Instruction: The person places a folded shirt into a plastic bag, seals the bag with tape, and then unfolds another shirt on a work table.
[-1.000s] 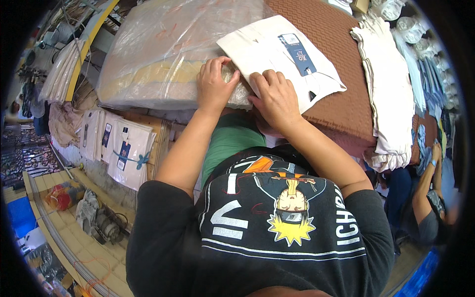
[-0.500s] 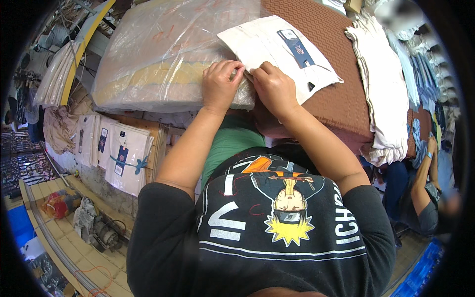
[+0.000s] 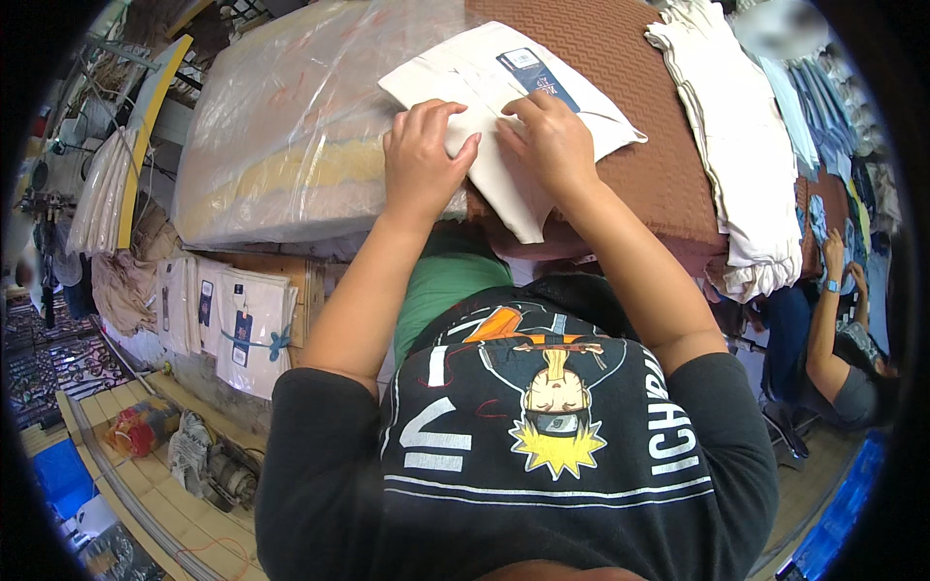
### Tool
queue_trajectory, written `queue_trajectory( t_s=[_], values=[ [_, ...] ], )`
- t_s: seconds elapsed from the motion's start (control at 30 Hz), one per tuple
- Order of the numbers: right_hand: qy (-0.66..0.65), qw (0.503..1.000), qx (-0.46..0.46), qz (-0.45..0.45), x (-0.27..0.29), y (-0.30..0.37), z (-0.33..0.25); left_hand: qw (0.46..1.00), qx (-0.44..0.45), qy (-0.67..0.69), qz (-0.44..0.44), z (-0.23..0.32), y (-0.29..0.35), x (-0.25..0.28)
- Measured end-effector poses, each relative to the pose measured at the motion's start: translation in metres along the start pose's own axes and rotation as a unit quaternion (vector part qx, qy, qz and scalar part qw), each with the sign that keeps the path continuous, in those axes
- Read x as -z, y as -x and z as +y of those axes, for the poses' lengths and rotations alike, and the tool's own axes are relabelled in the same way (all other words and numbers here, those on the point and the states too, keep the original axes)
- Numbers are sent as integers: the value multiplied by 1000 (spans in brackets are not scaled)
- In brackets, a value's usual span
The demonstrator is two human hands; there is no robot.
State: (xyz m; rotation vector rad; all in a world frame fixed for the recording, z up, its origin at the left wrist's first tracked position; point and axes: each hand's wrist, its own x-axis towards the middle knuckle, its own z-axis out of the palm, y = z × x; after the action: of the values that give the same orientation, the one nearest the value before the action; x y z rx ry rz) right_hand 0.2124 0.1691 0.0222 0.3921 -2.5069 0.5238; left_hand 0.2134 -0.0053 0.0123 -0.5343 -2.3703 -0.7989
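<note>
Across the frame's top, the brown-covered desk carries a folded cream garment at upper centre. My left hand and right hand lie on it, open, fingers bent, apparently straightening it; the next move calls for light pressure beside the blue tag.

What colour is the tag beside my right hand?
The tag is mostly dark blue in the head view.

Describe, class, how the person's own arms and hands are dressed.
The left hand and right hand are bare, without gloves, and no watch shows. The forearms are uncovered too; plain black short sleeves end near the elbows.
</note>
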Motion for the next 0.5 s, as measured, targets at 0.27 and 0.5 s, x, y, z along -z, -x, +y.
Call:
queue_trajectory(
  t_s=[0.27, 0.5],
  values=[
    [43, 999, -5, -14, -16, -8, 2, 998, 20, -50, -25, -4, -8, -18],
    [14, 999, 47, -12, -7, -8, 8, 984, 145, 99, 3, 2, -15, -14]
  ],
)
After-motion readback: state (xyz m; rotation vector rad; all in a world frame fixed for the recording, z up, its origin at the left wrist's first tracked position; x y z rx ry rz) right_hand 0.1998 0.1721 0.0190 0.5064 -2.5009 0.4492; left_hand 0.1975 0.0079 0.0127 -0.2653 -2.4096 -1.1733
